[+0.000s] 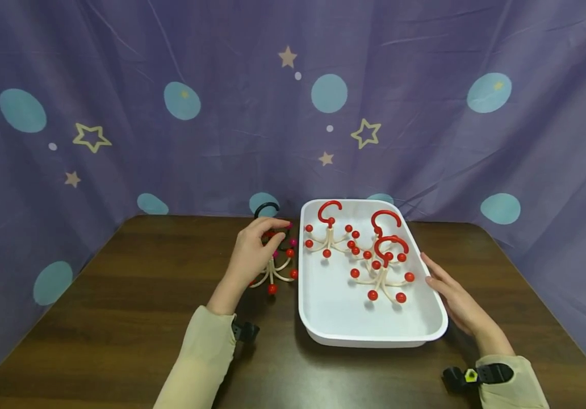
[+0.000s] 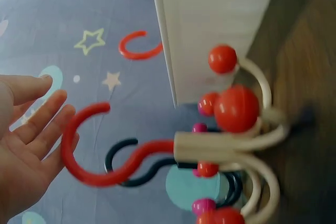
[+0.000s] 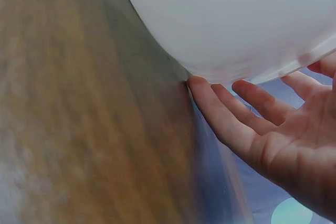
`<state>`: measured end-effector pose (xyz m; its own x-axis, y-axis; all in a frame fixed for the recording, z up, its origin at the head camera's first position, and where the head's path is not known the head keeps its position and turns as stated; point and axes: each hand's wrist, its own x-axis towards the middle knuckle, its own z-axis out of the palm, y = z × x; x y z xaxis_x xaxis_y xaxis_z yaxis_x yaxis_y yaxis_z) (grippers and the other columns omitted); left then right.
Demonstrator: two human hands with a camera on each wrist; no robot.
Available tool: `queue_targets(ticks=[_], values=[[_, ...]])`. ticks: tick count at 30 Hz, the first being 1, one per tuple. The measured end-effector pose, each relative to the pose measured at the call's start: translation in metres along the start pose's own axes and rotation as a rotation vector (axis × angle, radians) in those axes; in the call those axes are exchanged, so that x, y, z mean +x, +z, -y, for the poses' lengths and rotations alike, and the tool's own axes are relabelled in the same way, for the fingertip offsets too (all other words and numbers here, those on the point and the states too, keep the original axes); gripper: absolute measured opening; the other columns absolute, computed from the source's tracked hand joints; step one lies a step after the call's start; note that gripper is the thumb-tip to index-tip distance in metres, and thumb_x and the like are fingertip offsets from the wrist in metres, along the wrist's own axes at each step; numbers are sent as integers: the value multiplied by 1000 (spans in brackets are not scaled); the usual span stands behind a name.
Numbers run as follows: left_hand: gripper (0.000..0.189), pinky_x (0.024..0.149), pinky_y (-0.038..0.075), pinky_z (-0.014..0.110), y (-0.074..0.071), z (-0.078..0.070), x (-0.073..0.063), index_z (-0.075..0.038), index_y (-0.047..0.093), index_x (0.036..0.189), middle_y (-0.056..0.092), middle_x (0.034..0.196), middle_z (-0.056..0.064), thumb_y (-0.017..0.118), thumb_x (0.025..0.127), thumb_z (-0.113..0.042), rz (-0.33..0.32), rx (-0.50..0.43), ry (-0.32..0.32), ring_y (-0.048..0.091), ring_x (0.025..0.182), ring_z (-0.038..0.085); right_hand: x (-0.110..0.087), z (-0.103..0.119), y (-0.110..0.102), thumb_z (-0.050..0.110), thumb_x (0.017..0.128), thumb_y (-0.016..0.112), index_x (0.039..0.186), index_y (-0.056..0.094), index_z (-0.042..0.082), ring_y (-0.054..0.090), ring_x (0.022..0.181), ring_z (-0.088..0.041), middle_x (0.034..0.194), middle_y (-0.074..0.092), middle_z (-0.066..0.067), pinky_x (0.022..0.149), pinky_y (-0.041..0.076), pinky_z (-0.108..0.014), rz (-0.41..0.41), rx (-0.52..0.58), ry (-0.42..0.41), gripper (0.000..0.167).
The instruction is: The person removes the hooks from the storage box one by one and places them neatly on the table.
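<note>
Left of a white tray [image 1: 334, 321], a hanger with beige curved arms [image 1: 271, 267], red ball tips and a red hook [image 2: 100, 178] stands on the table. My left hand [image 1: 252, 247] is over it; in the left wrist view, its extended fingers are beside the hook without closing round it. Behind that stands a black hanger [image 1: 266, 205] with magenta balls, partly hidden by the hand. My right hand [image 1: 459, 301] touches the tray's right side with nearly straight fingertips, seen under the rim in the right wrist view. Three red-hooked hangers [image 1: 330, 233] stand inside the tray.
The brown wooden table [image 1: 119, 318] carries everything. A purple curtain [image 1: 242, 102] with stars and blue dots hangs behind its far edge. Raised walls surround the tray's inside, and the hangers stand toward its far and right parts.
</note>
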<state>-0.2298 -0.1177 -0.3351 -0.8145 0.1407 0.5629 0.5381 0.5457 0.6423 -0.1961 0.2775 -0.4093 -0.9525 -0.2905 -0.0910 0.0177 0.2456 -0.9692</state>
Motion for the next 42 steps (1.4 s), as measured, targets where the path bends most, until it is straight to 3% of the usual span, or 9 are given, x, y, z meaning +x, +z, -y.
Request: queue_targets(ticks=[6,11,14,16,20,27,31,40,42], values=[[20,80,47,35,12,-12,1,-13,68,104,63,105,1,64,84,-10,4,20,19,57,96,15,0,-2,1,32,98,36,147,1,16,9,134,-43,151,-7,-18,90,40,-27,5,-6,5,62],[20,72,48,33,23,-23,4,-13,68,102,64,102,1,64,83,-8,18,29,57,57,86,14,0,-2,0,32,98,36,147,1,17,8,134,-43,151,-7,-18,95,37,-37,0,-22,12,62],[19,76,48,31,32,-29,6,-13,68,102,64,102,0,64,83,-8,59,52,74,59,89,15,0,-1,-1,33,98,35,147,1,16,8,134,-43,151,-6,-17,98,33,-43,-6,-32,13,62],[20,84,48,30,38,-32,7,-13,68,103,64,103,0,64,84,-11,97,76,68,59,97,15,0,-1,-1,33,98,35,147,1,17,8,134,-43,151,-6,-17,99,31,-48,-7,-32,14,62],[22,86,48,30,46,-39,10,-12,67,106,64,105,1,63,84,-12,163,109,45,59,99,16,0,-1,-2,32,98,35,147,0,16,9,134,-44,151,-7,-18,99,28,-53,-5,-31,16,62],[27,86,46,31,48,-54,24,-14,63,113,62,109,-1,62,86,-19,276,154,8,58,99,15,0,0,-2,33,98,34,147,0,18,10,134,-44,151,-6,-18,99,31,-48,-6,-45,18,61],[30,87,46,30,49,-63,32,-15,61,116,61,113,-1,61,87,-21,328,163,1,58,99,14,0,0,-2,33,98,34,147,0,18,10,134,-45,151,-6,-18,100,28,-53,-6,-43,22,61],[32,87,45,28,61,-80,47,-14,60,118,61,115,-1,61,87,-20,390,177,48,56,102,14,2,0,-2,33,98,34,147,1,18,10,134,-44,151,-6,-17,100,29,-49,-8,-43,18,61],[32,87,45,28,65,-84,50,-14,60,118,61,115,-1,62,86,-20,399,168,47,56,102,14,2,0,-2,33,98,35,147,1,18,10,134,-44,151,-6,-17,99,33,-43,-8,-39,18,61]])
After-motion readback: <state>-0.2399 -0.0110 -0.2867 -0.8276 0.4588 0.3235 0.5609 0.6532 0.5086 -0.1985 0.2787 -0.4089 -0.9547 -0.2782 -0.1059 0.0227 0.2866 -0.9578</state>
